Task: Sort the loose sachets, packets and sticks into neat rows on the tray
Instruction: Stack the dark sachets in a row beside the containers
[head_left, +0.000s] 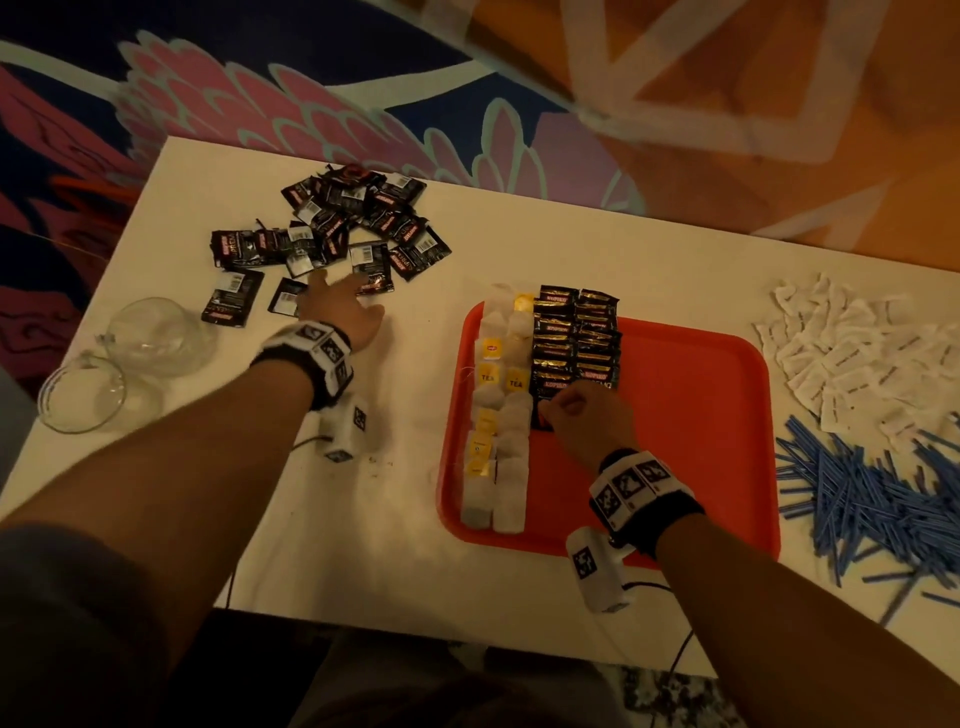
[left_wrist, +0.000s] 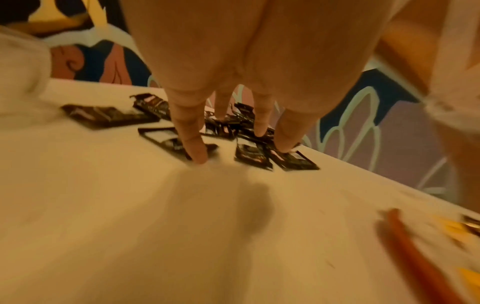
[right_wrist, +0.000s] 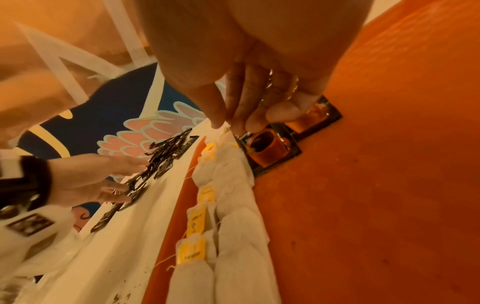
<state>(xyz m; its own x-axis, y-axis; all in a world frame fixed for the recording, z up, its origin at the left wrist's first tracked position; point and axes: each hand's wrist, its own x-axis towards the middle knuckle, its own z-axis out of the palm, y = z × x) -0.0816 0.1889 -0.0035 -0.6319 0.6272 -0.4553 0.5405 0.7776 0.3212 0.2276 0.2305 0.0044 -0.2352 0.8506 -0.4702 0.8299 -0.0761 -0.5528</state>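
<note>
An orange tray holds two rows of tea bags on its left and two rows of black coffee sachets beside them. My right hand is at the near end of the coffee rows. Its thumb and curled fingers pinch the top edge of a black coffee sachet that lies flat on the tray. My left hand reaches to the loose pile of black sachets on the table's far left. Its fingers are straight and spread, tips on the table and the nearest sachets, holding nothing.
Two clear glass bowls stand at the table's left edge. A heap of white sachets and a heap of blue sticks lie right of the tray. The tray's right half is bare.
</note>
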